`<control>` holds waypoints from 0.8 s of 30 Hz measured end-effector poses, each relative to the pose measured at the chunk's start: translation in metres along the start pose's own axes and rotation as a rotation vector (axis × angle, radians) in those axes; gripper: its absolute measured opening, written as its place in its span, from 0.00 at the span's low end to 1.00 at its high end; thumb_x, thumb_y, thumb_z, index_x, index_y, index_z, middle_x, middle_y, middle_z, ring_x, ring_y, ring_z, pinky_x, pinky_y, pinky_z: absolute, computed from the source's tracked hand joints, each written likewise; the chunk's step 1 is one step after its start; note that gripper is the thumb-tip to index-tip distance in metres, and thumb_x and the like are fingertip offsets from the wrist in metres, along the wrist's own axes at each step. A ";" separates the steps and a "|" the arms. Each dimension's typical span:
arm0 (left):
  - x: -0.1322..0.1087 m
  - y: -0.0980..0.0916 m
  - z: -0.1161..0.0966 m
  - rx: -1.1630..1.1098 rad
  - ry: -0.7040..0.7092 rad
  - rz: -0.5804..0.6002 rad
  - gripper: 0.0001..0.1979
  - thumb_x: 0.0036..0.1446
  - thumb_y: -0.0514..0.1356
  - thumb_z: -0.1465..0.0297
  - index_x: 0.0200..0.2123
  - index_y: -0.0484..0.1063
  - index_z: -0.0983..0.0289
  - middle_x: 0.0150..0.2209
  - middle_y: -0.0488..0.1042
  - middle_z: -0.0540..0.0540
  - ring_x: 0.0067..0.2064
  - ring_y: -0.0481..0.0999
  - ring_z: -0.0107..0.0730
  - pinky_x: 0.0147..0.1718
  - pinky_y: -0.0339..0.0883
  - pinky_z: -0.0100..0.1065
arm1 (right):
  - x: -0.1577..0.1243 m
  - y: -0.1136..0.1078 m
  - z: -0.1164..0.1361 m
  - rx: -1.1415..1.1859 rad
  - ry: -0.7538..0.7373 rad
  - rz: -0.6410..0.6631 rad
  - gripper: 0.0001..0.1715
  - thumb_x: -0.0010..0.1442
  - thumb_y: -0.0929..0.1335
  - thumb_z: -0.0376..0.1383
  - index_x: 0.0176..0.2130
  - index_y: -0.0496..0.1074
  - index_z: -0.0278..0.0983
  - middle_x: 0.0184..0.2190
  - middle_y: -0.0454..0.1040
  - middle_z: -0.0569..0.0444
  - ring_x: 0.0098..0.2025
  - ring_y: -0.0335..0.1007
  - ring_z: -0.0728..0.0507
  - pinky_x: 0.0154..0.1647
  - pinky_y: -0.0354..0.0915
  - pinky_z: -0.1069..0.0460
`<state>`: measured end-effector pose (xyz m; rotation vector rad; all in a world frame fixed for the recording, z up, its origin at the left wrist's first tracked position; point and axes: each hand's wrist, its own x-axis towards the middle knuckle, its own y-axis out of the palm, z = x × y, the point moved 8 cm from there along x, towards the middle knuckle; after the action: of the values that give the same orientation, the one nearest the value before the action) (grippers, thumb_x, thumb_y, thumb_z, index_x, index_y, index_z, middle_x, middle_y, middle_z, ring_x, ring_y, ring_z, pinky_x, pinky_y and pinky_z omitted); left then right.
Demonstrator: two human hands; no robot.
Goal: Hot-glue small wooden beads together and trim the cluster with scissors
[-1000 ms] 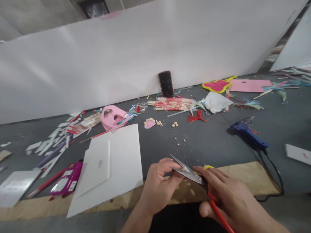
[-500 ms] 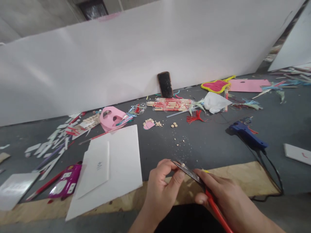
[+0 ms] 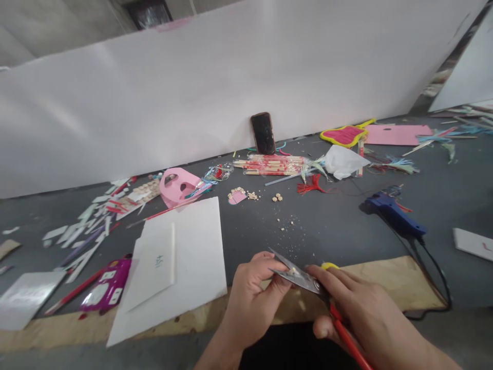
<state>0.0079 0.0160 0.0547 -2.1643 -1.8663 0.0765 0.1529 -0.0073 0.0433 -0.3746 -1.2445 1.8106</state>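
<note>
Red handles (image 3: 348, 339) fill our right hand (image 3: 360, 298), whose fingers curl round the scissors (image 3: 310, 282) with the thumb set apart on the near side, presumably so that we can work the blades, which stand parted. Our left hand (image 3: 254, 298) faces them, thumb and forefinger drawn almost together, apparently pinching a small pale piece (image 3: 292, 270) that sits between the blades; these cover part of that grip, so we cannot tell how firm it is. Pale crumbs (image 3: 282, 229) lie on the dark table (image 3: 327, 226) just beyond, likely where bits drop away. Further back, a pink heart (image 3: 238, 197), partly edged with pale pieces, rests near some small clusters (image 3: 277, 197), perhaps to stay within our sight. A phone (image 3: 263, 132) leans on the white panel (image 3: 173, 103), which props it upright, and a blue glue gun (image 3: 396, 213) lies to our right, probably for easy reach.
</note>
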 end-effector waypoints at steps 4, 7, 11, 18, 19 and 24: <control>-0.001 0.003 0.003 -0.043 -0.045 0.023 0.13 0.59 0.58 0.68 0.24 0.76 0.64 0.24 0.76 0.55 0.34 0.72 0.35 0.40 0.66 0.35 | -0.001 0.007 0.000 0.047 0.022 0.069 0.21 0.60 0.65 0.38 0.52 0.65 0.34 0.34 0.77 0.48 0.31 0.76 0.41 0.29 0.71 0.50; -0.003 0.005 0.009 -0.049 -0.095 0.014 0.13 0.60 0.57 0.68 0.25 0.75 0.64 0.26 0.76 0.55 0.34 0.73 0.35 0.39 0.66 0.34 | 0.000 0.008 -0.001 0.048 0.043 0.072 0.15 0.62 0.62 0.37 0.49 0.67 0.35 0.31 0.77 0.50 0.29 0.76 0.42 0.27 0.69 0.51; -0.007 0.004 0.015 0.086 -0.090 -0.073 0.12 0.60 0.55 0.68 0.28 0.74 0.64 0.31 0.76 0.56 0.36 0.74 0.36 0.38 0.67 0.34 | 0.002 0.012 -0.007 0.045 0.086 0.050 0.15 0.64 0.61 0.40 0.47 0.68 0.36 0.29 0.78 0.50 0.27 0.76 0.42 0.26 0.69 0.52; -0.009 0.001 0.000 0.381 0.125 -0.161 0.12 0.61 0.51 0.74 0.28 0.72 0.63 0.28 0.76 0.53 0.33 0.73 0.33 0.46 0.62 0.41 | 0.002 0.009 -0.006 -0.013 0.087 0.010 0.21 0.62 0.64 0.43 0.51 0.64 0.34 0.31 0.78 0.48 0.29 0.76 0.41 0.27 0.70 0.50; -0.009 0.000 -0.001 0.365 0.132 -0.159 0.12 0.61 0.52 0.74 0.28 0.72 0.62 0.27 0.75 0.53 0.33 0.73 0.33 0.47 0.62 0.41 | 0.002 0.007 -0.006 -0.013 0.083 0.010 0.23 0.60 0.65 0.44 0.52 0.64 0.34 0.33 0.77 0.47 0.31 0.76 0.41 0.28 0.70 0.50; -0.003 0.000 -0.001 0.167 0.080 -0.067 0.12 0.60 0.54 0.71 0.26 0.73 0.62 0.25 0.75 0.52 0.29 0.72 0.32 0.47 0.63 0.42 | 0.004 0.001 -0.005 -0.011 0.078 0.042 0.27 0.56 0.68 0.44 0.52 0.65 0.35 0.36 0.76 0.46 0.36 0.76 0.39 0.31 0.71 0.49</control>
<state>0.0079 0.0126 0.0548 -1.9638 -1.8167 0.1256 0.1537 -0.0015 0.0408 -0.4766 -1.2015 1.8078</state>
